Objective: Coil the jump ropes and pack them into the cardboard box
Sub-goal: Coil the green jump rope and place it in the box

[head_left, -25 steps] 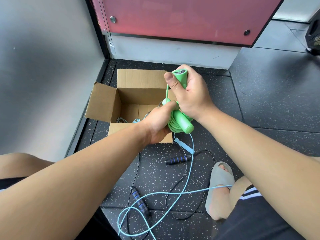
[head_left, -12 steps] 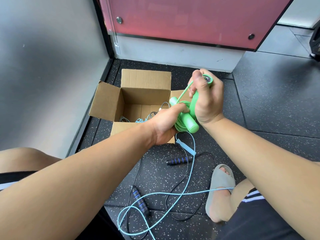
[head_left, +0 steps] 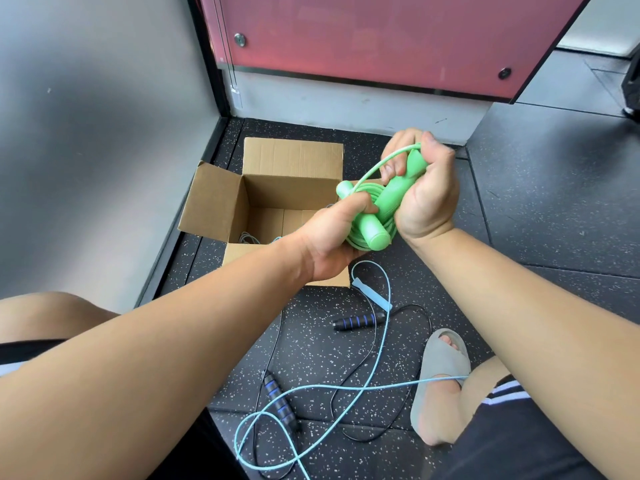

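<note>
A green jump rope (head_left: 372, 233) is bundled in a coil with its two handles, held just right of the open cardboard box (head_left: 266, 168). My left hand (head_left: 332, 240) grips the coil and lower handle from below. My right hand (head_left: 424, 192) is closed around the upper handle, and a green strand arcs from it to the other handle's end. A coiled rope lies in the box bottom. On the floor lie a light blue rope (head_left: 381, 386) and a black rope with blue-striped handles (head_left: 360, 321).
The box stands in a corner between a grey wall (head_left: 86, 150) and a red panel (head_left: 381, 39). My foot in a grey slipper (head_left: 440, 372) rests on the speckled black floor, touching the light blue rope.
My right hand has swung the upper handle to the right and down, tilting it over the coil. The green strand now arcs across the top of the bundle.
</note>
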